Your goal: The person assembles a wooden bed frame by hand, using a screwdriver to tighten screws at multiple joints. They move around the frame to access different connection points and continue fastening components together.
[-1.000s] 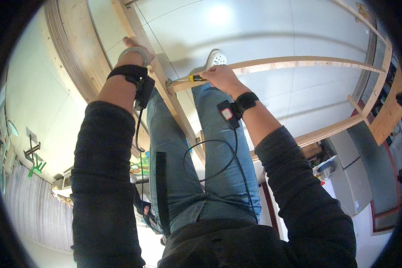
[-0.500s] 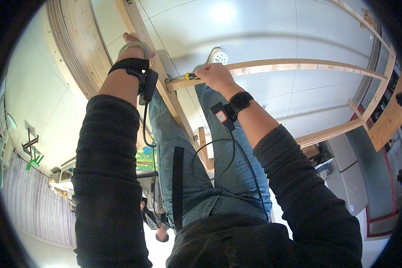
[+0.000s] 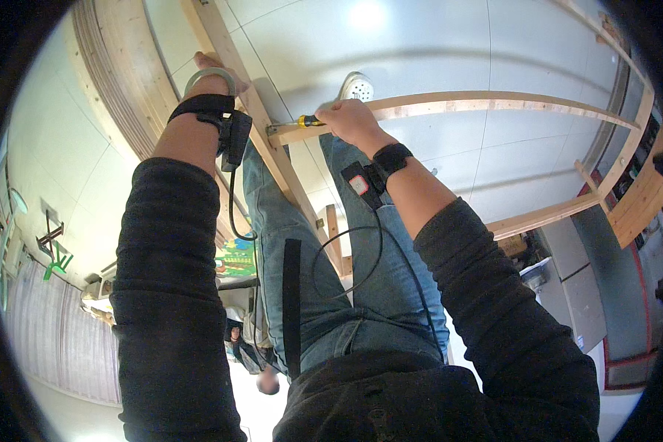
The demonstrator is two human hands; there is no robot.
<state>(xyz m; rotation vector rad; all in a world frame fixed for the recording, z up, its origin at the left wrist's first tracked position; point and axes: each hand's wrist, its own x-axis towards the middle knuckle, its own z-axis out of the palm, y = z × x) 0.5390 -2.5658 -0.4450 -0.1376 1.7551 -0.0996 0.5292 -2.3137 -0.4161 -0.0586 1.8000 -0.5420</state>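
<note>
From the head view, honestly not much had changed over the last half second: the view slid a touch, but the right hand (image 3: 351, 121) and the yellow-and-black screwdriver (image 3: 311, 120) kept the same spot against the wood, so I'd guess the work at that corner was still going. The right grip was clamped round the screwdriver's handle, and its tip pointed into the corner where the crossbar (image 3: 449, 104) met the long rail (image 3: 278, 162); too small to tell if it was actually seated in anything. The left hand (image 3: 215, 70) was up by the left edge of that same rail, past the corner, but mostly hidden, so I can't tell whether that grip was closed on it. As for room, the long rail kinda boxed in the tip end, while the handle lay along the crossbar. Beyond the crossbar's far edge, pale floor (image 3: 420, 68) showed through, with a white shoe (image 3: 357, 87) just past that edge. The near edge was tighter: jeans (image 3: 401, 272) right there, plus a black cable (image 3: 378, 217) looping over them.
</note>
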